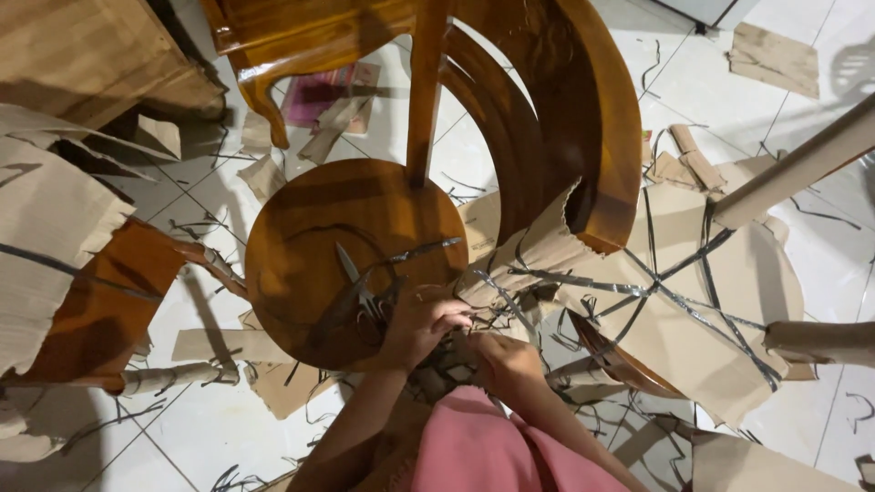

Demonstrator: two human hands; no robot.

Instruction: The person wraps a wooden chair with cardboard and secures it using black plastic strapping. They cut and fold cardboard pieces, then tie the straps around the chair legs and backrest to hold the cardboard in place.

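Left hand (421, 321): your fingers curl closed on the cardboard wrap (524, 260) at the round seat's (301, 237) near edge.
Right hand (504, 358): closed too, pinching the wrap and black strap (629, 290) beside your left.
Scissors (363, 290): they lie on the seat, blades apart, just beside your left hand.
Wrap's place: it clings to the chair leg (606, 173), torn along its upper edge.
Handling: light, stiff, tears easily; hold near the torn edge.
Strap: thin, slippery, likely sharp-edged; pinch it flat.
Floor (200, 428): littered with cardboard scraps and straps.
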